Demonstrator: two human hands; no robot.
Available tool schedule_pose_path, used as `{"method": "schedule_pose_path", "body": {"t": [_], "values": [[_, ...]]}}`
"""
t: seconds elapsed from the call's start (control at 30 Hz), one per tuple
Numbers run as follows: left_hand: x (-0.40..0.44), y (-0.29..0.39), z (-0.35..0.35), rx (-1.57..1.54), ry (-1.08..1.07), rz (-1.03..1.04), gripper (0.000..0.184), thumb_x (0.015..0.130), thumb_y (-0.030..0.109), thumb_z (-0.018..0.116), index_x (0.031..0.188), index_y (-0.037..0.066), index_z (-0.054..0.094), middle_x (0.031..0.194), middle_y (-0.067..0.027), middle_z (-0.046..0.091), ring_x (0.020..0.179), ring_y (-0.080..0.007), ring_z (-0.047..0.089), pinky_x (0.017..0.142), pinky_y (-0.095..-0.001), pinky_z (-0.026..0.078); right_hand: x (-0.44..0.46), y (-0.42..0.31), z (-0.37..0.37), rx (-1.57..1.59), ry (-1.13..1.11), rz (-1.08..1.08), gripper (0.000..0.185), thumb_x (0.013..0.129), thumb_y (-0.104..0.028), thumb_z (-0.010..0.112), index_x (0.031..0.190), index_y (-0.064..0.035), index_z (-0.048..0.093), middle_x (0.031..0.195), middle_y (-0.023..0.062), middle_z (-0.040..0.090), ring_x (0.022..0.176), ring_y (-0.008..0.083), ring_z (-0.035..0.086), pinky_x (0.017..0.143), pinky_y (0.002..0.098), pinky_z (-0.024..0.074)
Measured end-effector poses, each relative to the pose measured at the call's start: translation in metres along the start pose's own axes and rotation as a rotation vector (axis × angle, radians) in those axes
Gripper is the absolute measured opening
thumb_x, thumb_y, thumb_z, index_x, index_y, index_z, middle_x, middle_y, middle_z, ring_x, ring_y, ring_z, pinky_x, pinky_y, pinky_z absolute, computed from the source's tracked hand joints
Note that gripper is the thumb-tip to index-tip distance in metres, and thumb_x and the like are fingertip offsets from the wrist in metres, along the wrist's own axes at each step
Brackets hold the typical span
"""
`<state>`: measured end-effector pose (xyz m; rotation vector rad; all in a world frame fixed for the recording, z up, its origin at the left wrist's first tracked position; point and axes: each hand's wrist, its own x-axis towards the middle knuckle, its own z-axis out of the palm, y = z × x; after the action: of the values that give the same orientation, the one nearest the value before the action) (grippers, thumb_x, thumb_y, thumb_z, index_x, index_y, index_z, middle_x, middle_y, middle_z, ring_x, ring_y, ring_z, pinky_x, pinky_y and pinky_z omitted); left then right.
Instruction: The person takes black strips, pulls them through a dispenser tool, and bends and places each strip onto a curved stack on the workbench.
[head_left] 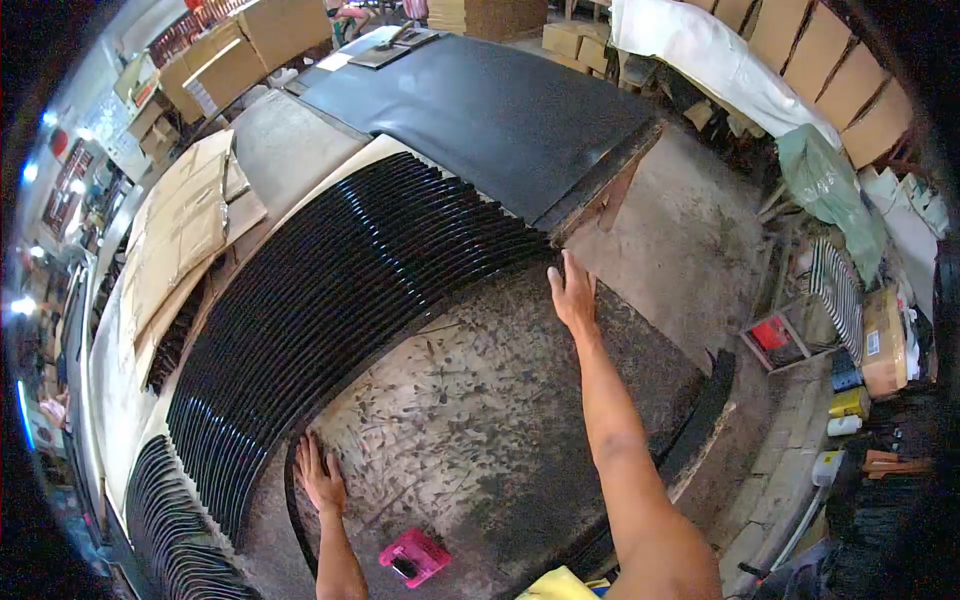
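Observation:
Many glossy black curved strips point(340, 260) lie side by side on the table, in a wide band across its far left part. My right hand point(574, 292) is at the right end of the nearest strip, fingers stretched out and partly spread. Near the lower left of the same band, my left hand point(319, 478) rests with its fingers apart beside a dark curved strip edge. Neither hand is wrapped round anything. Between the arms, the worn table surface point(450, 400) is covered in dark marks. A pink object point(414, 558) with a black part lies by my left forearm.
More black strips point(180, 530) lie at the lower left. Beyond the band are a dark sheet-covered table point(480, 100) and flattened cardboard point(185, 225). Black strips point(700, 420) line the right table edge. A red-panelled frame point(775, 338) and a carton point(882, 345) stand to the right.

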<state>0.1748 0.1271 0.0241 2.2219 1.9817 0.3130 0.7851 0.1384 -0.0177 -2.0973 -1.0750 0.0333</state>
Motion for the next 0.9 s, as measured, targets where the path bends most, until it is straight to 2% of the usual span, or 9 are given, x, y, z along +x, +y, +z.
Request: {"method": "schedule_pose_path", "body": {"t": [0.03, 0.13, 0.17, 0.3, 0.4, 0.53, 0.73, 0.83, 0.9], "values": [[0.001, 0.001, -0.001, -0.012, -0.003, -0.009, 0.057, 0.101, 0.03, 0.053, 0.154, 0.015, 0.041, 0.162, -0.0094, 0.035, 0.149, -0.0334, 0.03, 0.122, -0.0546, 0.017, 0.007, -0.002, -0.004, 0.147, -0.003, 0.141, 0.06, 0.1, -0.037, 0.057, 0.147, -0.0019, 0.043, 0.149, 0.0167, 0.051, 0.14, 0.0346, 0.045, 0.118, 0.0537, 0.0269], [0.001, 0.0, 0.0, -0.021, 0.016, 0.026, 0.057, 0.1, 0.028, 0.054, 0.154, 0.014, 0.042, 0.161, -0.0098, 0.035, 0.149, -0.0334, 0.03, 0.122, -0.0548, 0.017, 0.018, -0.001, -0.002, 0.518, 0.226, 0.161, 0.061, 0.094, -0.021, 0.064, 0.147, 0.0002, 0.041, 0.146, 0.0164, 0.054, 0.137, 0.0348, 0.048, 0.116, 0.0478, 0.032], [0.0, -0.002, 0.002, -0.006, 0.019, 0.013, 0.056, 0.1, 0.028, 0.054, 0.153, 0.014, 0.042, 0.161, -0.0102, 0.036, 0.149, -0.0338, 0.031, 0.121, -0.055, 0.018, 0.017, -0.004, -0.006, 0.527, 0.234, 0.171, 0.065, 0.089, -0.011, 0.065, 0.146, 0.0014, 0.038, 0.146, 0.0146, 0.055, 0.136, 0.034, 0.048, 0.115, 0.0436, 0.0333], [0.002, -0.009, 0.007, 0.009, 0.02, 0.03, 0.056, 0.101, 0.029, 0.053, 0.153, 0.013, 0.042, 0.161, -0.0096, 0.035, 0.149, -0.0334, 0.03, 0.121, -0.0557, 0.017, 0.016, 0.003, 0.003, 0.572, 0.254, 0.142, 0.067, 0.085, -0.009, 0.065, 0.145, 0.0007, 0.038, 0.144, 0.012, 0.058, 0.136, 0.0335, 0.048, 0.116, 0.0442, 0.0321], [0.002, -0.014, 0.011, 0.036, 0.003, 0.018, 0.056, 0.101, 0.03, 0.052, 0.153, 0.013, 0.042, 0.162, -0.0086, 0.035, 0.15, -0.0326, 0.029, 0.122, -0.0558, 0.017, 0.016, -0.003, -0.003, 0.518, 0.208, 0.186, 0.068, 0.084, -0.008, 0.066, 0.145, -0.0017, 0.037, 0.143, 0.0131, 0.058, 0.134, 0.0296, 0.05, 0.114, 0.039, 0.033], [0.002, -0.017, 0.015, 0.021, 0.021, 0.032, 0.056, 0.101, 0.031, 0.052, 0.154, 0.013, 0.041, 0.162, -0.008, 0.034, 0.15, -0.0321, 0.029, 0.122, -0.0555, 0.017, 0.019, -0.002, -0.001, 0.438, 0.193, 0.207, 0.069, 0.081, -0.012, 0.069, 0.143, -0.0009, 0.04, 0.137, 0.012, 0.063, 0.134, 0.0357, 0.05, 0.116, 0.0419, 0.0327], [0.002, -0.008, 0.007, 0.007, 0.001, 0.024, 0.056, 0.102, 0.032, 0.05, 0.154, 0.012, 0.04, 0.162, -0.0087, 0.034, 0.15, -0.0325, 0.029, 0.121, -0.0556, 0.018, 0.018, -0.006, -0.002, 0.379, 0.137, 0.239, 0.069, 0.084, -0.017, 0.068, 0.144, -0.0007, 0.04, 0.14, 0.0124, 0.061, 0.138, 0.0337, 0.047, 0.119, 0.0465, 0.0259], [0.001, -0.006, 0.006, 0.015, 0.006, 0.028, 0.056, 0.102, 0.032, 0.05, 0.154, 0.012, 0.041, 0.162, -0.0092, 0.034, 0.149, -0.0327, 0.03, 0.121, -0.0558, 0.018, 0.014, -0.009, 0.001, 0.188, 0.118, 0.226, 0.071, 0.092, -0.031, 0.064, 0.149, 0.0, 0.035, 0.144, 0.0148, 0.057, 0.14, 0.0342, 0.044, 0.12, 0.054, 0.0199], [0.002, -0.009, 0.008, 0.025, 0.005, 0.021, 0.056, 0.102, 0.032, 0.05, 0.154, 0.012, 0.041, 0.162, -0.0095, 0.035, 0.149, -0.0327, 0.03, 0.121, -0.0559, 0.019, -0.002, -0.016, 0.0, -0.255, 0.114, 0.078, 0.074, 0.096, -0.042, 0.057, 0.152, 0.0002, 0.032, 0.146, 0.0165, 0.055, 0.141, 0.0352, 0.043, 0.119, 0.0579, 0.0177]]}}
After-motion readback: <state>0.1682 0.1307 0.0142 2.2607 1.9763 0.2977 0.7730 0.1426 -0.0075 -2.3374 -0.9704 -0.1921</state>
